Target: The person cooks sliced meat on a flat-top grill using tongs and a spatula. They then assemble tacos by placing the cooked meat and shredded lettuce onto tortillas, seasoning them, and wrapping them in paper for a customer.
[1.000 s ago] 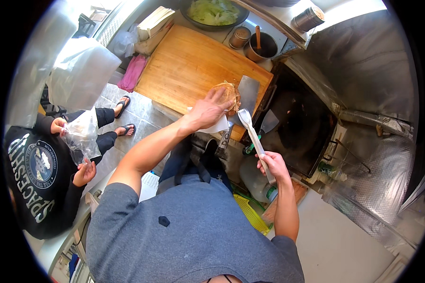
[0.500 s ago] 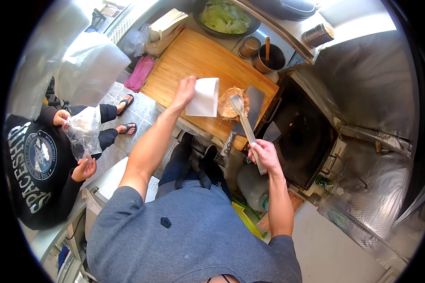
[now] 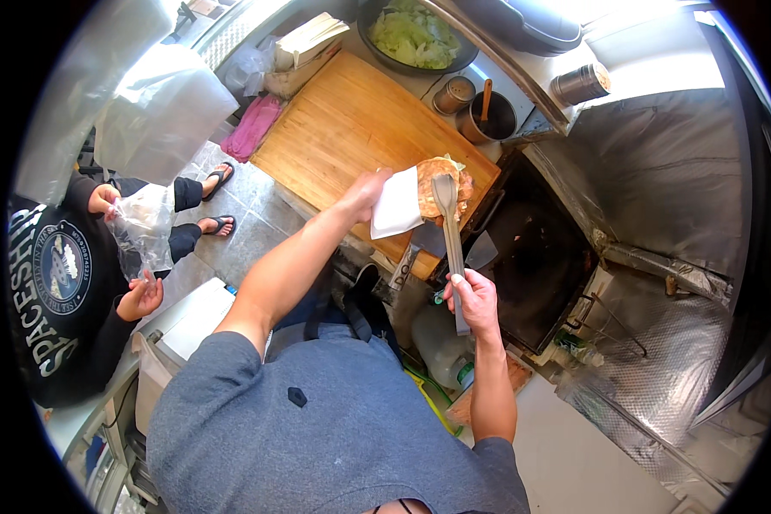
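My left hand [image 3: 368,193] is closed on a white paper bag [image 3: 396,206], held over the near right part of the wooden board. My right hand [image 3: 471,300] grips metal tongs [image 3: 454,257], their tips lying on a browned, folded flatbread [image 3: 433,197]. Some pale green filling shows at the flatbread's far edge. The bag's right edge meets the flatbread's left side; whether any of it is inside the bag I cannot tell. Beneath them a wide metal blade [image 3: 428,240] rests on the board, its handle [image 3: 404,267] toward me.
The wooden cutting board [image 3: 334,111] adjoins a dark griddle [image 3: 540,257] at right. Behind stand a bowl of lettuce [image 3: 415,38], a lidded tin [image 3: 454,94] and a pot [image 3: 497,120] with a brush-like handle. At left, another person holds a clear plastic bag [image 3: 143,227].
My left hand has brought the paper bag right and nearer, up against the flatbread. The flatbread, under the tongs, now sits off the blade's middle, closer to the bag.
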Tool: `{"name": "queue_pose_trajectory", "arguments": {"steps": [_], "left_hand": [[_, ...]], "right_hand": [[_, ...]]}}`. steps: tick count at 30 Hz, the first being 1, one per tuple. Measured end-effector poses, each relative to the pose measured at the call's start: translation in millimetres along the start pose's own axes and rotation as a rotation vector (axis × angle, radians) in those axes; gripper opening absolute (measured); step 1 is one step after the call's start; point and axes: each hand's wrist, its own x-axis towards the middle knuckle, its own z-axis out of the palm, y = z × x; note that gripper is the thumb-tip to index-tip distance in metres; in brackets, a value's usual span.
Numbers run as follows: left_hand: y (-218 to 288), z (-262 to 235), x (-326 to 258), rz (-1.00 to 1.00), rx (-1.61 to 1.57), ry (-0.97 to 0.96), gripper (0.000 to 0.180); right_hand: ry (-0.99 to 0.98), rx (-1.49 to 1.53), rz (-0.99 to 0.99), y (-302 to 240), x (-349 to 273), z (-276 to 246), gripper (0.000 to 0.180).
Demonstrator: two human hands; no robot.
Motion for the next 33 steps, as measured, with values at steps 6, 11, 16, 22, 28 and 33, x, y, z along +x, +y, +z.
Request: {"name": "queue_pose_trajectory", "arguments": {"steps": [6, 11, 16, 22, 28, 33], "left_hand": [[-16, -14, 18, 0.188, 0.137, 0.059, 0.044], [-10, -6, 14, 0.023, -0.081, 0.019, 0.042], [-1, -8, 7, -0.099, -0.133, -0.022, 0.044], [-11, -6, 17, -0.101, -0.167, -0.012, 0.048], [-12, 11, 7, 0.072, -0.164, 0.056, 0.052], [-10, 7, 11, 0.002, -0.360, -0.032, 0.053]], "right_hand": [[0.048, -0.011, -0.038, -5, -4, -4, 0.017], [0.032, -0.028, -0.032, -1, -3, -7, 0.016], [-0.025, 0.000, -0.020, 3, -8, -12, 0.022], [0.002, 0.064, -0.003, 5, -6, -5, 0.018], [0.063, -0.148, -0.010, 2, -8, 5, 0.018], [0.016, 0.025, 0.015, -10, -10, 7, 0.018]]}}
